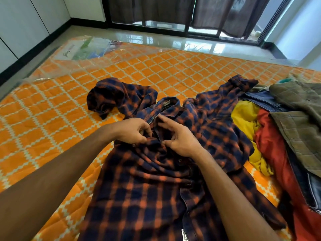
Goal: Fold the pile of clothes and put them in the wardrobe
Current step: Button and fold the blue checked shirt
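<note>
A navy and orange checked shirt [147,188] lies front up on the orange quilted mattress [52,119], collar away from me, both sleeves crumpled out to the sides. My left hand [133,131] pinches the left edge of the shirt's front opening just below the collar. My right hand [180,136] pinches the right edge beside it, index finger stretched toward the collar. A pile of clothes [281,129] lies at the right: yellow, red, denim and olive checked pieces.
Clear plastic wrap [83,54] covers the mattress's far left corner. Shiny floor tiles [173,40] run to a dark-framed sliding glass door with curtains [191,13]. White cabinet doors [26,23] line the left wall.
</note>
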